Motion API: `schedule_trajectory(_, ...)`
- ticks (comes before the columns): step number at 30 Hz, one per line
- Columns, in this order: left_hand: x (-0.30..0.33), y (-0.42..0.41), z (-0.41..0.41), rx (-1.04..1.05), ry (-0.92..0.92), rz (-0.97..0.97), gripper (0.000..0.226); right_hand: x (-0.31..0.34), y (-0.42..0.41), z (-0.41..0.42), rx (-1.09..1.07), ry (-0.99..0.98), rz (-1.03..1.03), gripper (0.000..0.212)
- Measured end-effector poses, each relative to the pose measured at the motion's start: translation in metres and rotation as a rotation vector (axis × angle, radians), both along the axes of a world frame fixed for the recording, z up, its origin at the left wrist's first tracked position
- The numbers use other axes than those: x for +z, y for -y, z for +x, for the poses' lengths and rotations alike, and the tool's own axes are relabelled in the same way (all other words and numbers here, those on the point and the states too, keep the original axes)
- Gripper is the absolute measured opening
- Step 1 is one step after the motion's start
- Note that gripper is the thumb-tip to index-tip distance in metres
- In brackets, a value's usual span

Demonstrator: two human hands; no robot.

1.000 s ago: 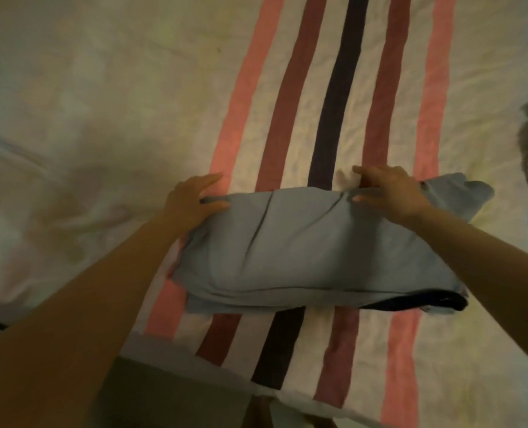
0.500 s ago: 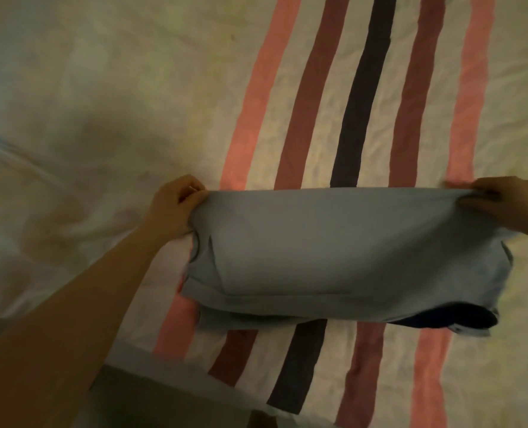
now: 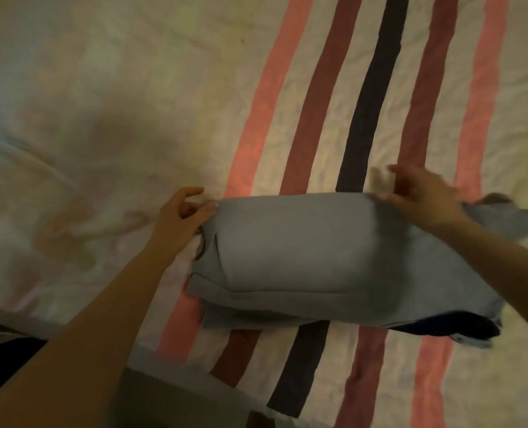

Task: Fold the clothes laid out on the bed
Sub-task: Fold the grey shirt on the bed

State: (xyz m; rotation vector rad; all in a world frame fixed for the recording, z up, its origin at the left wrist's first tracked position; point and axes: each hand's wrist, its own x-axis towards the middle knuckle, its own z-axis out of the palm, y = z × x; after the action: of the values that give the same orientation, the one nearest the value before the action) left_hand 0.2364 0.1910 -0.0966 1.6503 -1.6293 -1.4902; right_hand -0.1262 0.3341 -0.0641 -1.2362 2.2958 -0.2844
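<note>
A light blue garment [image 3: 318, 257] lies folded into a wide band across the striped bedsheet [image 3: 133, 118]. A dark blue layer [image 3: 448, 330] shows under its lower right corner. My left hand [image 3: 179, 220] holds the garment's upper left corner, thumb on top of the cloth and fingers curled behind it. My right hand [image 3: 420, 199] is blurred; it rests on the garment's top edge right of the middle, fingers bent over the cloth. A loose blue flap [image 3: 510, 217] sticks out to the right, beyond that hand.
The sheet is cream with pink, maroon and dark stripes [image 3: 367, 118] running away from me. The bed's near edge [image 3: 170, 366] crosses the lower left, with dark floor [image 3: 3, 366] beyond it.
My right hand has moved left along the garment's top edge, from the far right corner to right of the middle. A blue flap now lies free on the right. My left hand kept its place.
</note>
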Motion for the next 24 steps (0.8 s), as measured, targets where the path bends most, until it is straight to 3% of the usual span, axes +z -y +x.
schedule_trajectory(3, 0.005, -0.024, 0.009, 0.11, -0.041, 0.024, 0.053, 0.002, 0.043, 0.064, 0.184, 0.376, -0.06, 0.057)
schedule_trajectory(5, 0.008, -0.047, 0.017, 0.165, -0.083, 0.043, 0.06, 0.0, 0.072, 0.103, 0.336, 0.505, -0.045, 0.061)
schedule_trajectory(9, 0.012, -0.104, 0.034, 0.237, -0.23, 0.176, 0.066, -0.008, 0.12, 0.16, 0.573, 0.569, 0.056, 0.066)
schedule_trajectory(11, 0.012, -0.126, 0.039, 0.222, -0.159, 0.185, 0.062, -0.013, 0.137, 0.179, 0.608, 0.612, 0.161, 0.066)
schedule_trajectory(15, 0.009, -0.146, 0.033, 0.304, -0.028, 0.117, 0.031, -0.02, 0.156, 0.199, 0.631, 0.639, 0.235, 0.062)
schedule_trajectory(20, 0.011, -0.156, 0.012, 0.548, -0.328, 0.203, 0.039, -0.019, 0.161, 0.211, 0.751, 0.634, 0.336, 0.05)
schedule_trajectory(24, 0.017, -0.156, -0.008, 0.716, -0.454, 0.188, 0.025, -0.005, 0.156, 0.204, 0.772, 0.653, 0.341, 0.037)
